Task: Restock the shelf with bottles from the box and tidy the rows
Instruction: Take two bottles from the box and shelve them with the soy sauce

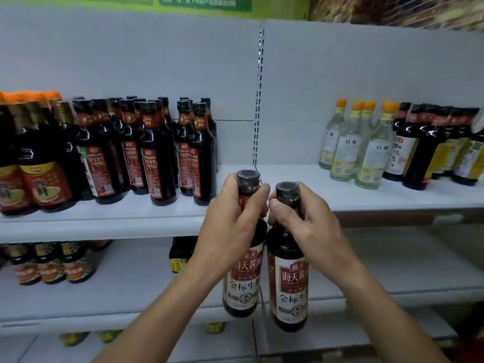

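I hold two dark soy sauce bottles upright in the air in front of the white shelf (340, 195). My left hand (230, 226) grips the neck of the left bottle (245, 281). My right hand (301, 221) grips the neck of the right bottle (290, 292). Both bottles have black caps and red-and-white labels, and they hang side by side, almost touching. Their caps are level with the top shelf's front edge, in the gap between two groups of bottles. The box is not in view.
Rows of dark bottles (157, 153) fill the top shelf's left part. Clear vinegar bottles with orange caps (348, 145) and more dark bottles (424, 148) stand at the right. A lower shelf (392, 258) carries a few bottles (52, 263) at the left.
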Demonstrator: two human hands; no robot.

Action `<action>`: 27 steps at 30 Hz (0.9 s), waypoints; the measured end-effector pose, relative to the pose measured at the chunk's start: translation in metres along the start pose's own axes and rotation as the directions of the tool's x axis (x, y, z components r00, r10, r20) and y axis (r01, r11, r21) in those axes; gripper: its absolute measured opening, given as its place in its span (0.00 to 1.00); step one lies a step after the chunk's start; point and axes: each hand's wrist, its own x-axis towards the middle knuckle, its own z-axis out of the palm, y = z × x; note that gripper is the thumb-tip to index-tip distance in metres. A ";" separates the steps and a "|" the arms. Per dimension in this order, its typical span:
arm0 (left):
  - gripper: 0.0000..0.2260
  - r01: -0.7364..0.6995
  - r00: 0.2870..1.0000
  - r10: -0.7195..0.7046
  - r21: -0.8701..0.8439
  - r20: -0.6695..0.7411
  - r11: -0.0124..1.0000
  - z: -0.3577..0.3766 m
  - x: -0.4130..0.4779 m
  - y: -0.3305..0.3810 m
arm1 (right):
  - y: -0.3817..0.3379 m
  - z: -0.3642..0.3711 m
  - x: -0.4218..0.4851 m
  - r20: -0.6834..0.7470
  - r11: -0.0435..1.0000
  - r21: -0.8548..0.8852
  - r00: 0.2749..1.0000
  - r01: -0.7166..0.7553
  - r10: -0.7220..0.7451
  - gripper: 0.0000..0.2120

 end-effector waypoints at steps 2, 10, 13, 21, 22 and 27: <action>0.06 -0.019 1.000 0.020 0.016 -0.022 1.000 0.006 0.015 0.006 | 0.000 -0.010 0.016 0.011 0.999 0.017 0.999 0.031 -0.031 0.04; 0.10 -0.074 0.988 0.088 0.108 -0.131 0.991 0.033 0.078 0.024 | 0.010 -0.052 0.082 0.044 0.988 0.114 0.992 0.109 -0.114 0.08; 0.10 -0.079 0.977 0.104 0.138 -0.186 0.987 0.043 0.097 0.027 | 0.018 -0.064 0.110 0.049 0.981 0.159 0.991 0.113 -0.122 0.09; 0.11 -0.031 0.957 0.085 0.193 -0.276 0.981 0.053 0.137 0.014 | 0.033 -0.068 0.160 0.043 0.969 0.209 0.989 0.132 -0.144 0.10; 0.11 -0.022 0.957 0.079 0.203 -0.280 0.979 0.053 0.141 0.010 | 0.036 -0.068 0.165 0.040 0.969 0.211 0.989 0.131 -0.142 0.10; 0.12 0.015 0.955 0.053 0.226 -0.293 0.974 0.052 0.158 -0.014 | 0.049 -0.060 0.190 0.031 0.972 0.205 0.992 0.116 -0.125 0.09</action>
